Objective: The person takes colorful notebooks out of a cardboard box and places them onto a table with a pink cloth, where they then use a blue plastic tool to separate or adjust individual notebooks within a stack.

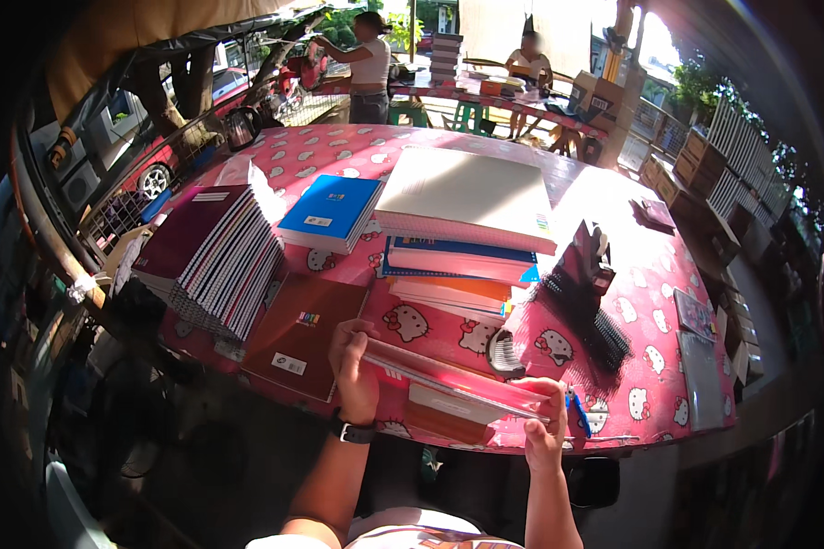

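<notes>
Between my two hands a thin red-pink notebook (449,373) is tilted nearly edge-on above the near table edge. My left hand (355,373), with a dark watch on its wrist, is closed on its left end. At the other end my right hand (546,412) grips the corner, thumb in front. Below the notebook lies a brown cover (449,424), partly hidden. A brown notebook (304,334) rests beside my left hand. Just beyond the held notebook is a grey comb-like tool (504,353). Blue-handled pliers (578,412) lie by my right hand.
A tall stack of spiral notebooks (220,256) stands left. Blue notebooks (331,210) and a large cream-topped paper stack (462,188) sit farther back. Black binding coils (586,320) lie right of it on the pink table (655,316). Two people (369,69) are at the back, near cardboard boxes (595,96).
</notes>
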A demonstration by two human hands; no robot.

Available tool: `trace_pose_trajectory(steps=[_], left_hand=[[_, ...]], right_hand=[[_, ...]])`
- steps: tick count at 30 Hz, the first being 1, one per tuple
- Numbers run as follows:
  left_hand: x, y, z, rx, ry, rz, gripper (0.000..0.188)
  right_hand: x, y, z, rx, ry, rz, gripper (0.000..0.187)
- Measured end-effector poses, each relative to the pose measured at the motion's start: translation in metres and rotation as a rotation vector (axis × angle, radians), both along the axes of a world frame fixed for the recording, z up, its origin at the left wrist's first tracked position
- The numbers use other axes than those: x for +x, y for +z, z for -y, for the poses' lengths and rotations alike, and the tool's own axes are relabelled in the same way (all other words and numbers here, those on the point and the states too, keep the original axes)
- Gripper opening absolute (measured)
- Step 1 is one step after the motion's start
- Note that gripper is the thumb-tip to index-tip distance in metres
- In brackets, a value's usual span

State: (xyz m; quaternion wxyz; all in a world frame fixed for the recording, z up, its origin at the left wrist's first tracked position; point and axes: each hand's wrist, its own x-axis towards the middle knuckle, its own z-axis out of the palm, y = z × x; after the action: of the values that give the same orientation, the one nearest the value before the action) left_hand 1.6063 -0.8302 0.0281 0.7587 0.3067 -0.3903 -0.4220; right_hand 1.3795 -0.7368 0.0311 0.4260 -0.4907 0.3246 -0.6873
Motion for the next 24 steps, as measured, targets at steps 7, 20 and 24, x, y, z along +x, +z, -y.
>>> trace_pose_trajectory(steps=[7,20,24], left_hand=[[-0.003,-0.015,0.023,-0.020,-0.120,-0.115,0.023],[0.027,-0.012,0.026,-0.024,-0.192,0.029,0.026],[0.029,-0.008,0.022,0.001,-0.266,0.074,0.025]], right_hand=[[0.000,-0.075,-0.012,0.182,-0.042,-0.424,0.046],[-0.174,-0.097,0.121,0.522,-0.748,-1.602,0.042],[-0.183,-0.098,0.130,0.407,-0.716,-1.713,0.029]])
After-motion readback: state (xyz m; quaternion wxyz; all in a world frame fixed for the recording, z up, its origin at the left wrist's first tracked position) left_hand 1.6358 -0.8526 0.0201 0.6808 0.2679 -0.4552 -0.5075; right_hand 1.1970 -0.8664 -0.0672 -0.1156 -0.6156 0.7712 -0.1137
